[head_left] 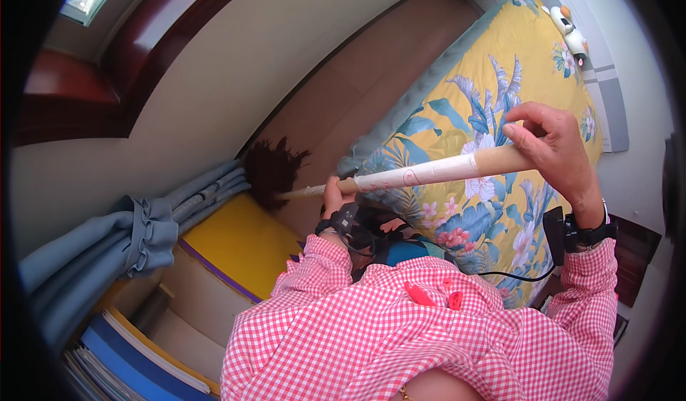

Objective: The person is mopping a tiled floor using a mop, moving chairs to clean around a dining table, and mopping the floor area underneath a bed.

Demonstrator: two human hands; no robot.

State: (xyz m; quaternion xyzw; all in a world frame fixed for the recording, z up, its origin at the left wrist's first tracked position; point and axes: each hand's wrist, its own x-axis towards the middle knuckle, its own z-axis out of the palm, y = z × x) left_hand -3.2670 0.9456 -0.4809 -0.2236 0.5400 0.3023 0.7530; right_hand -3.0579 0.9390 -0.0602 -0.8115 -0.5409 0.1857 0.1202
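Observation:
A long-handled broom (pixel 429 173) slants across in front of me. Its wooden handle has a white wrapping along the middle, and its dark red-brown bristle head (pixel 275 169) is down at the floor by the wall. My left hand (pixel 336 197) is closed around the handle, lower down and nearer the bristles. At the upper end my right hand (pixel 554 147) grips the handle, with thumb and index finger curled over it; its other fingers are partly hidden. Both wrists wear black straps with small devices.
To the right lies a bed with a yellow floral cover (pixel 457 129) and a cow plush toy (pixel 568 33). A strip of brown floor (pixel 336 86) runs between bed and wall. On the left are a gathered blue curtain (pixel 136 236), a yellow board (pixel 243 240) and shelved folders (pixel 143 358).

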